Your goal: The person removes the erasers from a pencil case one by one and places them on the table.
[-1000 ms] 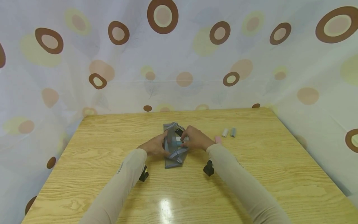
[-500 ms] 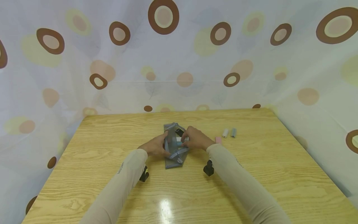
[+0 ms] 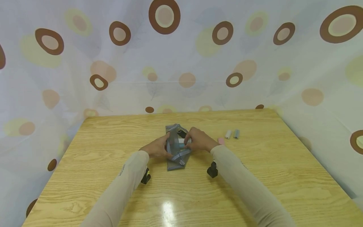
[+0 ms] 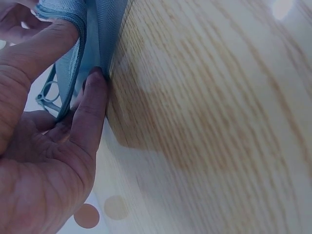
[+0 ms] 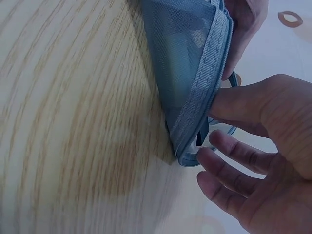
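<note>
Head view, nearest first: two pale sleeves [image 3: 122,186] reach across a light wood-grain table [image 3: 173,192], with small black devices [image 3: 212,170] beneath the wrists. Beyond these, the left grip [image 3: 156,148] pinches the zipped rim of a grey-blue mesh pouch [image 3: 174,165], thumb across the edge and fingers along the outside, probably because the soft wall would sag shut unheld. The pouch rests on the table between both grips, its mouth facing the right grip [image 3: 199,140]; its rim thus sits within the left grip and right at the other's fingertips. Whether the right grip pinches anything I cannot tell; from its wrist, three fingers show loosely bent, apart from the thumb. Inside the mouth sit a white-and-teal item [image 3: 181,145] and a dark object [image 3: 181,134], both partly hidden. Farther right, a pink block [image 3: 221,140], a small white block [image 3: 228,134] and a small grey-blue block [image 3: 236,134] lie well apart from the pouch, seemingly within easy reach. Patterned cloth [image 3: 181,101] hangs behind.
</note>
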Motion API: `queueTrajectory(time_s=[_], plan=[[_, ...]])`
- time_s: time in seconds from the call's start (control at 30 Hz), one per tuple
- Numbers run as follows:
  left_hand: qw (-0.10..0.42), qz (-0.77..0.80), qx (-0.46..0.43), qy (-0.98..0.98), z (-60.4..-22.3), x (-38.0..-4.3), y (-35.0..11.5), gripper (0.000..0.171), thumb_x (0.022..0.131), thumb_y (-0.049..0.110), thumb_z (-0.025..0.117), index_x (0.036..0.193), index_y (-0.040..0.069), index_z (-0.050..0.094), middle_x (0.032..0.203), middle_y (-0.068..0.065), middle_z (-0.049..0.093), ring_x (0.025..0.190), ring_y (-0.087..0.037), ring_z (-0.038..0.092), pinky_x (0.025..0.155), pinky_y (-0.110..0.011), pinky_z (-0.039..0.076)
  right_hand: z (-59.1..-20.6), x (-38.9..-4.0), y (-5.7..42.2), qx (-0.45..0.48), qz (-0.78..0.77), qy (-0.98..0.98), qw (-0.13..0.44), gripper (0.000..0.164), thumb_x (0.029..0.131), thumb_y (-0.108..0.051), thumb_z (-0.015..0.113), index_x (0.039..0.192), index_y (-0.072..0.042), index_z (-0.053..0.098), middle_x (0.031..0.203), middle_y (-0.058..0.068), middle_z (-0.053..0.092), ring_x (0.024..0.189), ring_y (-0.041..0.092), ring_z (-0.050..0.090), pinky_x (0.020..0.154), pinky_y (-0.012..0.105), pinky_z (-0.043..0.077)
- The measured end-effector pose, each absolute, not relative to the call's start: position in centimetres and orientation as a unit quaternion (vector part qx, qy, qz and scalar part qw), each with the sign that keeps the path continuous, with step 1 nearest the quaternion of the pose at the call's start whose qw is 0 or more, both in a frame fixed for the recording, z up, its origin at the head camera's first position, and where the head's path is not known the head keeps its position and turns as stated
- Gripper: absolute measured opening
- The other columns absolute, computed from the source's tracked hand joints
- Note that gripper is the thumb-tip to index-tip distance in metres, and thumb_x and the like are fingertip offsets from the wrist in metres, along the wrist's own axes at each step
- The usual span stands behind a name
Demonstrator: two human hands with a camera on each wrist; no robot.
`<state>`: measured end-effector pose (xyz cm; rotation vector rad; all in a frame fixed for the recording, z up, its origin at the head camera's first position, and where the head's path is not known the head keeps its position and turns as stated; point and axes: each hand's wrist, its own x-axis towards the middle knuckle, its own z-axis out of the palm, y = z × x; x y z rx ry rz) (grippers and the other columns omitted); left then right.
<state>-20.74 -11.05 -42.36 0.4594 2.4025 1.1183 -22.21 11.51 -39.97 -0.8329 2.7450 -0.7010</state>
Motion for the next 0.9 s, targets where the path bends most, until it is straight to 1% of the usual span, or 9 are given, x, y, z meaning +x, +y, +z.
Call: queueTrajectory(time_s=[0.1,0.17,0.27,0.4,0.57,0.77,0.9], plan=[[0.222,0.407,0.168,0.87,-42.26,-20.67,-10.99,0.116,0.081,0.005,0.084,0.162,0.003,0.002,0.156,-0.023,0.038,0.137,-0.038,0.044,0.115,-0.049,0.036,-39.98,-22.06,11.62,-0.292,-0.231,0.924,0.089,0.011,0.085,-0.009,0.082,0.092,-0.001,0.079,0.104,0.01,0.061,0.09,0.022,0.054,0.079,0.036,0.051],[0.221,0.407,0.17,0.87,-42.19,-20.64,-10.96,0.116,0.081,0.005,0.084,0.162,0.002,0.002,0.155,-0.023,0.039,0.137,-0.038,0.045,0.114,-0.049,0.037,-40.07,-21.97,11.66,-0.297,-0.228,0.923,0.09,0.01,0.084,-0.009,0.082,0.091,-0.002,0.079,0.103,0.01,0.061,0.086,0.021,0.054,0.073,0.031,0.05],[0.223,0.402,0.171,0.871,-42.03,-20.58,-10.89,0.115,0.082,0.006,0.084,0.161,0.0,0.001,0.156,-0.025,0.038,0.137,-0.039,0.044,0.115,-0.049,0.037,-40.23,-21.78,11.73,-0.299,-0.219,0.924,0.09,0.009,0.084,-0.007,0.082,0.091,-0.002,0.08,0.103,0.009,0.06,0.085,0.02,0.053,0.069,0.028,0.049],[0.227,0.4,0.17,0.871,-41.96,-20.53,-10.81,0.116,0.082,0.008,0.084,0.161,-0.001,-0.001,0.157,-0.026,0.035,0.138,-0.039,0.043,0.115,-0.049,0.036,-40.25,-21.55,11.85,-0.297,-0.218,0.925,0.096,0.01,0.084,-0.003,0.08,0.094,-0.003,0.08,0.106,0.01,0.058,0.088,0.02,0.052,0.074,0.032,0.05],[0.228,0.409,0.176,0.866,-42.07,-20.6,-10.91,0.116,0.082,0.006,0.083,0.161,-0.002,-0.001,0.156,-0.026,0.036,0.138,-0.04,0.043,0.114,-0.05,0.037,-39.83,-21.53,11.66,-0.311,-0.211,0.921,0.099,0.014,0.081,0.002,0.078,0.094,-0.004,0.08,0.111,0.012,0.061,0.095,0.024,0.056,0.084,0.038,0.053],[0.228,0.412,0.177,0.864,-42.14,-20.64,-10.85,0.115,0.081,0.004,0.083,0.161,-0.001,0.001,0.155,-0.026,0.038,0.137,-0.04,0.044,0.114,-0.049,0.038,-39.58,-21.5,11.35,-0.309,-0.222,0.915,0.133,0.022,0.08,0.01,0.075,0.096,-0.005,0.081,0.118,0.012,0.062,0.106,0.025,0.056,0.089,0.04,0.054],[0.227,0.416,0.177,0.862,-42.31,-20.78,-10.85,0.115,0.081,0.004,0.084,0.161,0.0,0.001,0.154,-0.024,0.039,0.136,-0.038,0.045,0.114,-0.048,0.037,-39.67,-21.64,11.2,-0.321,-0.222,0.911,0.136,0.027,0.079,0.015,0.073,0.095,-0.005,0.081,0.113,0.01,0.067,0.115,0.029,0.057,0.096,0.043,0.053]])
